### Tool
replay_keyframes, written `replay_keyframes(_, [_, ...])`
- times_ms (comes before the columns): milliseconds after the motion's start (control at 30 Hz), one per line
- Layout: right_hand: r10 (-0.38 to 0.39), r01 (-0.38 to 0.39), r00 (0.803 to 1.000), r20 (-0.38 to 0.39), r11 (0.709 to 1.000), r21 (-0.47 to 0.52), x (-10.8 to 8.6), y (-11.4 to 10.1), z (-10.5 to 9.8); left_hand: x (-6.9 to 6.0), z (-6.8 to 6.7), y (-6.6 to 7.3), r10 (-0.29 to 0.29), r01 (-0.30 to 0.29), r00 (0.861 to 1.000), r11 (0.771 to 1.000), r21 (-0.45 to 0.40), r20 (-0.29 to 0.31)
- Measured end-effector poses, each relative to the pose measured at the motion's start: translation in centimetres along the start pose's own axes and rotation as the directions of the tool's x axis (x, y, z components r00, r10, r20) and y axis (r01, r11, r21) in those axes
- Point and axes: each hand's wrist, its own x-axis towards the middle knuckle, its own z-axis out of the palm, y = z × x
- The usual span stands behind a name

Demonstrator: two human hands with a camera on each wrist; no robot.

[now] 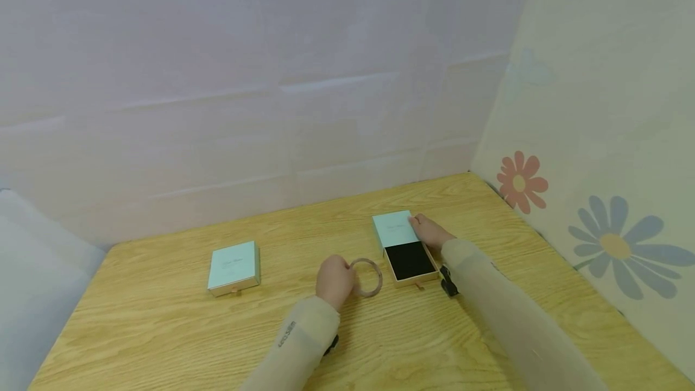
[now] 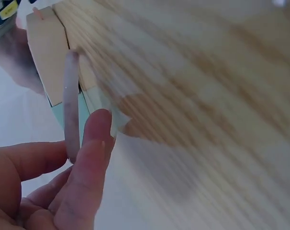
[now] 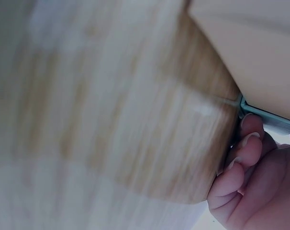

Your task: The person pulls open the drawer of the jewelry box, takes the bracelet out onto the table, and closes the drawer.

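Between thumb and fingers, my left hand (image 1: 333,282) pinches a pale pinkish bangle (image 1: 379,274) by its left side. The left wrist view shows the bangle (image 2: 72,105) edge-on, in front of a box. That is a light-blue drawer-style jewellery box (image 1: 395,229) on the table, just right of the bangle in the head view. Its drawer (image 1: 411,260) is pulled out toward me, showing a black lining inside. My right hand (image 1: 431,233) grips the blue sleeve at its right side, the thumb near the top and curled fingers (image 3: 248,151) against its side.
A second light-blue box (image 1: 233,266), its drawer closed, lies on the left of the wooden table (image 1: 163,318). Behind the table hangs a pale wall covering (image 1: 244,107). Flower decorations (image 1: 616,245) mark the wall on the right.
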Motion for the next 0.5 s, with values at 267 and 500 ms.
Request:
replay_keyframes(267, [0.006, -0.006, 1.0, -0.007, 1.0, 0.001, -0.06, 0.01, -0.04, 0.31, 0.24, 0.39, 0.078, -0.068, 0.996, 0.966, 0.249, -0.033])
replay_keyframes(500, [0.009, -0.009, 1.0, -0.012, 1.0, -0.005, 0.08, -0.15, 0.11, 0.75, 0.73, 0.12, 0.087, -0.061, 0.995, 0.918, 0.391, -0.049])
